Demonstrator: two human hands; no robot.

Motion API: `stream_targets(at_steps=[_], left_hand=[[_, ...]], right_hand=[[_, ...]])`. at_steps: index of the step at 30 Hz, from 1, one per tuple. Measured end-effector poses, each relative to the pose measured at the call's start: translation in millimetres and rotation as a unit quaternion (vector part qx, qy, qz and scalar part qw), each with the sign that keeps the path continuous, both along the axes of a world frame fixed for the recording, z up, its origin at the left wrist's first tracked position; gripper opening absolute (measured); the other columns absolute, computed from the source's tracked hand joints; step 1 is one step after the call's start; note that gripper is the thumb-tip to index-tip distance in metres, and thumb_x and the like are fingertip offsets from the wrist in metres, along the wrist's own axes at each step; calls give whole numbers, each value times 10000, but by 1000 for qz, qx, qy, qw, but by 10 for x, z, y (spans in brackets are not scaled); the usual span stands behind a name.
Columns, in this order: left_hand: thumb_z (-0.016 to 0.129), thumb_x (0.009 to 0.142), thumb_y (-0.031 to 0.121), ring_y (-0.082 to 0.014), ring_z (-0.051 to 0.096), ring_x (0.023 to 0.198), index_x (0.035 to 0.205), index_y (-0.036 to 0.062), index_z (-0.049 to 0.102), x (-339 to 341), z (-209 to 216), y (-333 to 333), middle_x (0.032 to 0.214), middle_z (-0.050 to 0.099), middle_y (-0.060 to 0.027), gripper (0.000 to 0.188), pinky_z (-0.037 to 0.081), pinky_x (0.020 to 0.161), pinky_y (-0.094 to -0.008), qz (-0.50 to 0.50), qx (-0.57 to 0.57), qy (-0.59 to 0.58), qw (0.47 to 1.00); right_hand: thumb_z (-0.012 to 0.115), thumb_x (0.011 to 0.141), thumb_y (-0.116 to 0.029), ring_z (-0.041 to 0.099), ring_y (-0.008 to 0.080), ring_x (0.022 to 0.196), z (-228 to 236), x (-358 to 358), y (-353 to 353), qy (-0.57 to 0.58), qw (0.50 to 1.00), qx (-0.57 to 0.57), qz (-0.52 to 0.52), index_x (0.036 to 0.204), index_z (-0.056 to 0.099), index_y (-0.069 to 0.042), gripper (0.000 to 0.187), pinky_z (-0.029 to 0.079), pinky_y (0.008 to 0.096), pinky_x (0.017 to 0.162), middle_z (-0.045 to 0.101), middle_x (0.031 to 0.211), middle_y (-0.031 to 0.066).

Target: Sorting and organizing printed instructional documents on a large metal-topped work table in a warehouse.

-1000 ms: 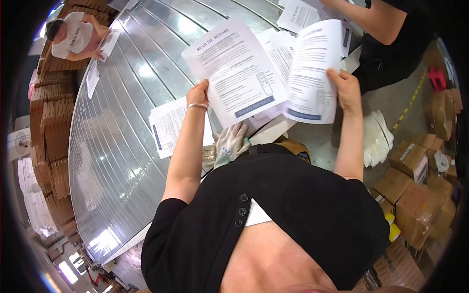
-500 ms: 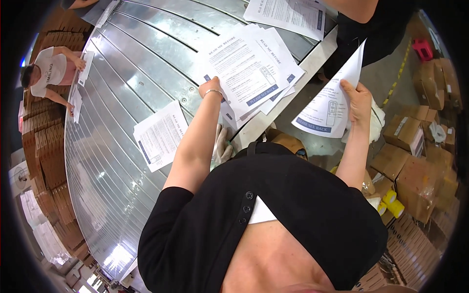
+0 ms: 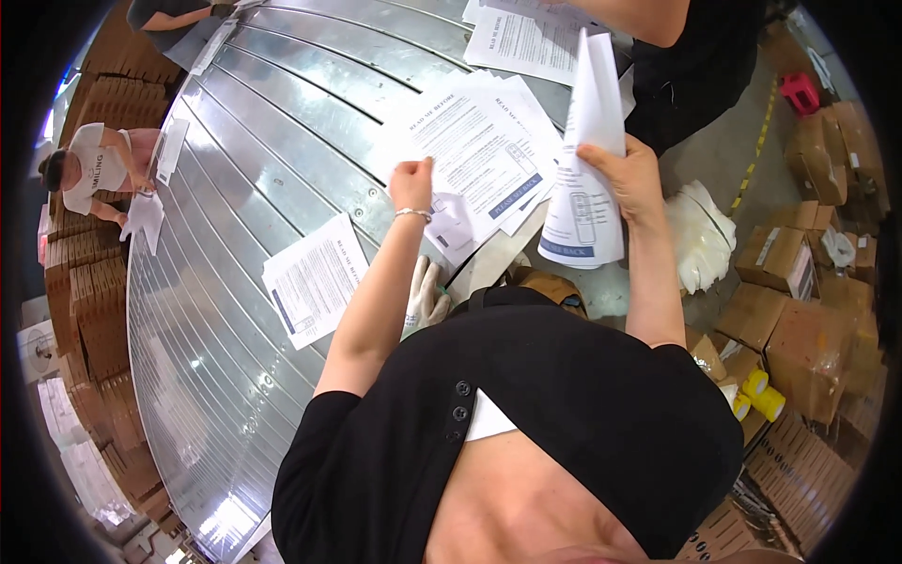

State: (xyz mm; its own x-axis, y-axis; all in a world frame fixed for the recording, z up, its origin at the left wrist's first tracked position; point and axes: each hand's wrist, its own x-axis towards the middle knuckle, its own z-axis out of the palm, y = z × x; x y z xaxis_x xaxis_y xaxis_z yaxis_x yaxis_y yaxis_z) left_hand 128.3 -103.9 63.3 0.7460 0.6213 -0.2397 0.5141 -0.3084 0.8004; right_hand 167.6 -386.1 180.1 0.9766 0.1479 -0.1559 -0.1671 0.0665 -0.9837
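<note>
My right hand (image 3: 625,179) is closed on a few printed sheets (image 3: 583,221), bent lengthwise and held upright past the table's edge. On the metal table, a fanned stack of printed sheets (image 3: 479,141) with blue bands lies between my hands. My left hand (image 3: 411,185) is closed at the stack's near left side, its fingertips pinching a sheet whose corner (image 3: 451,226) curls up beside my wrist. Its exact grip is partly hidden. To the left of my left forearm rests a smaller pile of printed sheets (image 3: 315,277).
A pale work glove (image 3: 427,299) lies at the edge of the slatted metal table (image 3: 254,179). A co-worker's arm (image 3: 639,19) reaches over more sheets (image 3: 526,42) at the top. Another person (image 3: 99,169) handles papers across the table. Cardboard boxes (image 3: 803,348) crowd the right.
My right hand has moved left toward the stack, and its sheets now stand more upright and bent. My left hand has shifted slightly, with the stack's near corner curling up.
</note>
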Motion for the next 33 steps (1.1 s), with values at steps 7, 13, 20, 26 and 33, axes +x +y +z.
stream_targets(at_steps=[7,13,20,26,33], left_hand=[[423,873,430,-208,545,949,1071,-4,528,-202,47,-653,1034,580,-109,489,425,854,-329,-191,-610,24,769],[516,858,130,-180,573,882,981,44,534,-341,182,-317,964,589,-71,151,475,795,-334,-75,-659,-128,738],[540,838,59,-172,592,784,842,41,571,-501,76,328,837,617,-53,37,501,723,-320,18,-575,-218,789],[548,844,98,-183,589,808,884,33,565,-699,157,710,877,617,-63,78,502,737,-328,61,-497,-273,822],[565,841,183,-224,573,918,1052,28,533,-1267,219,1612,1012,591,-100,263,487,806,-355,116,-437,-342,824]], right_hand=[[739,673,-113,583,116,671,318,-276,439,-2,991,34,131,880,615,41,285,474,239,616,627,784,76],[699,734,-175,567,100,662,322,-316,409,-11,991,52,120,881,613,48,281,456,224,601,622,774,66],[661,775,-228,511,85,584,77,-269,395,-37,989,48,131,769,628,44,274,414,220,548,597,674,46],[665,763,-190,449,59,547,-39,-229,605,44,982,105,152,675,580,-19,211,353,203,513,542,625,0],[642,769,-126,506,71,545,-890,-57,911,92,989,21,112,708,581,-47,116,389,203,474,571,655,15]])
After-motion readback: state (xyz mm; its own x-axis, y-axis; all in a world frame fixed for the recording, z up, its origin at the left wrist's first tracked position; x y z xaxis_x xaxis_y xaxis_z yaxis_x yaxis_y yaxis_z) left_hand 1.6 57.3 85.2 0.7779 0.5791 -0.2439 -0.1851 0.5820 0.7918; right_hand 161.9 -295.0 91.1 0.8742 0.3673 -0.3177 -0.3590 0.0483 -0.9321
